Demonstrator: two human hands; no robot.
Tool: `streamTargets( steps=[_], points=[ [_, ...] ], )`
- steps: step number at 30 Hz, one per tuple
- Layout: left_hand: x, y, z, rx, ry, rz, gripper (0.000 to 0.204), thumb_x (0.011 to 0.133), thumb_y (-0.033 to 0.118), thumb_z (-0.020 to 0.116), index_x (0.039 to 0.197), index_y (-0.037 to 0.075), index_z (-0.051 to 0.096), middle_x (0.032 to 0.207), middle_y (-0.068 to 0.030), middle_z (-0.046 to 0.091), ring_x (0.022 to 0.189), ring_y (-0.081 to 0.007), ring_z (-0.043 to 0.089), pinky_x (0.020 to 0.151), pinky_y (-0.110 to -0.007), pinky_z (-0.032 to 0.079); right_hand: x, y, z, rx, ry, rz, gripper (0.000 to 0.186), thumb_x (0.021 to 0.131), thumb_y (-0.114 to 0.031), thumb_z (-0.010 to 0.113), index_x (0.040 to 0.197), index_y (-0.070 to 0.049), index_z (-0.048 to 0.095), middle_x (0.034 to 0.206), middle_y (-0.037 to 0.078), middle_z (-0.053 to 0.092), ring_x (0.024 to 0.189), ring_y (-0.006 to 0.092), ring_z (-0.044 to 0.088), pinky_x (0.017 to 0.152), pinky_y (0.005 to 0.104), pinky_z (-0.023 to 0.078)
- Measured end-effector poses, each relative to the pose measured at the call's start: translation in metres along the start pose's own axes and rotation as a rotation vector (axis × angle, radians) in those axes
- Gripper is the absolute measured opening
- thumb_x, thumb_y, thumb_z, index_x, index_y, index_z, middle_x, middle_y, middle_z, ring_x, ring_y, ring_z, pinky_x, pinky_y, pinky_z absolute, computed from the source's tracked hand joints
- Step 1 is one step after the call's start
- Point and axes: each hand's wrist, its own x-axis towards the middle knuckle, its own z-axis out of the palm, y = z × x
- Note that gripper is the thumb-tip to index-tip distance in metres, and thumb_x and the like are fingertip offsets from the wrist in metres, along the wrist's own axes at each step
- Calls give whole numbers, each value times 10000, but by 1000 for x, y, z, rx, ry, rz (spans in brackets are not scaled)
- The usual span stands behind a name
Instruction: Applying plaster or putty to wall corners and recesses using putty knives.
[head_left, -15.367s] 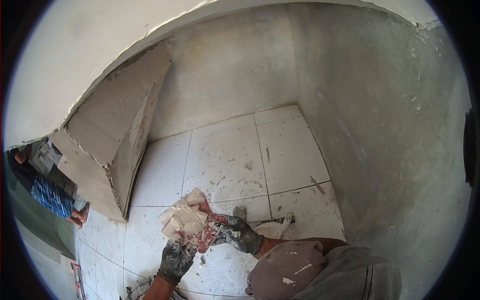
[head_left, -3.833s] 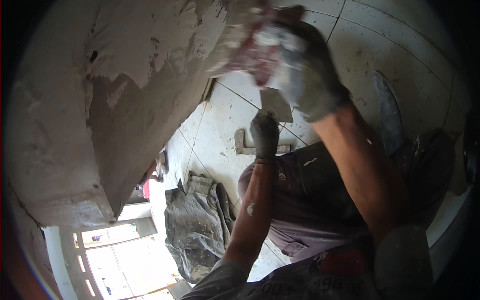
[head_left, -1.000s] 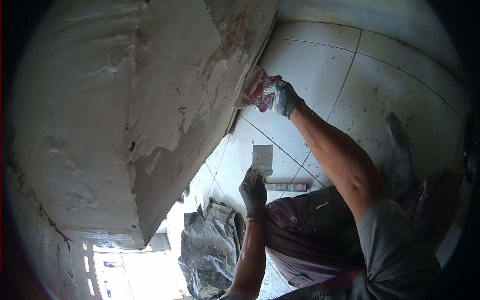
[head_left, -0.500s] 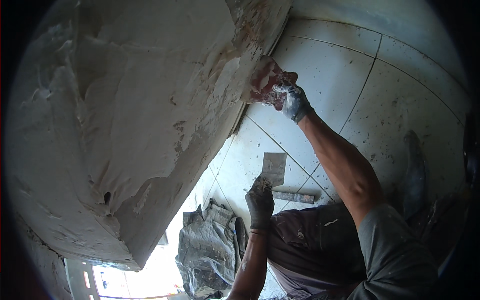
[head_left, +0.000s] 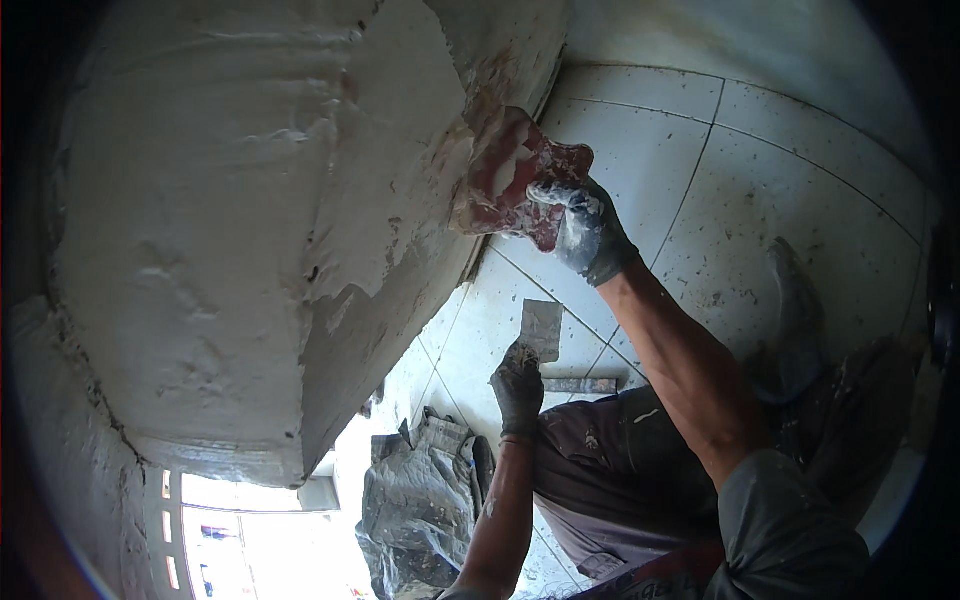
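Note:
Gloved and smeared with white, my right hand (head_left: 590,230) grips a dark red scraper (head_left: 515,175) with a wavy back edge. The scraper's pale edge presses on the lower part of the plastered wall (head_left: 230,200), just above the floor. White paste clings to the scraper's face. Lower down, my gloved left hand (head_left: 518,385) is closed round the handle end of a putty knife (head_left: 541,330), its flat square metal blade pointing up and away from the wall. Its handle is hidden in my fingers. Patches of the wall are rough and bare, others coated smooth.
White floor tiles (head_left: 620,150) are spattered with specks. A flat bar-like tool (head_left: 580,385) lies by my knee. A crumpled grey plastic sack (head_left: 420,510) lies on the floor to the left, near a bright opening (head_left: 270,550). My bent leg (head_left: 630,450) is close below my hands.
My right hand has moved the scraper slightly left and down along the wall. The view has shifted with my head. My left hand stays nearly in place with the putty knife.

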Motion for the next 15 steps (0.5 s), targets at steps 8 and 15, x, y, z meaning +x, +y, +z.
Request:
streamTargets(
  steps=[8,15],
  points=[
    [-5,-1,-5,138,20,85,178,846,70,485,958,15,612,919,-209,646,815,-399,631,695,-469,504,-46,-29,71,-313,-90,-213,279,845,-241,666,1049,-56,620,981,26,650,947,163,627,869,326,517],
    [-6,-2,-6,165,-16,109,178,830,63,489,945,5,613,944,-208,650,824,-399,632,703,-470,508,-70,-30,87,-104,-268,-509,373,844,-324,702,1069,-38,617,1001,57,658,961,174,631,886,340,514]
  ],
)
